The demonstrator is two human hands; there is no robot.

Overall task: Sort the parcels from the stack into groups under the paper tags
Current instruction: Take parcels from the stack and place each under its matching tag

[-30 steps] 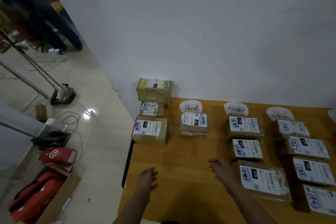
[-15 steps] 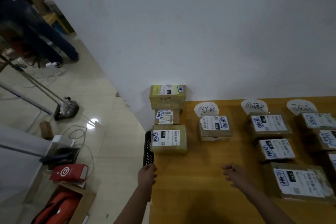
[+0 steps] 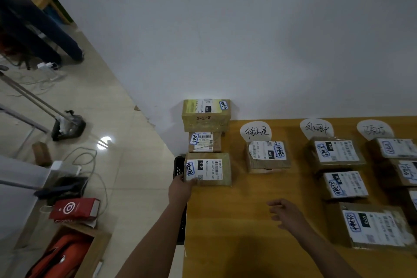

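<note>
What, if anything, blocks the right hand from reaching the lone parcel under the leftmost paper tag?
Probably nothing, so yes, it looks reachable. The right hand hovers open over bare table, and nothing lies between it and the lone parcel.

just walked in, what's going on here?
A person is sorting labelled parcels on a wooden table. Their left hand is on the near left corner of the closest unsorted parcel, one of three lined up at the table's left edge; whether it grips is unclear. The right hand hovers open over bare wood, holding nothing. By the wall, a single parcel lies under the first tag, three under the second tag, and more under the third tag.
</note>
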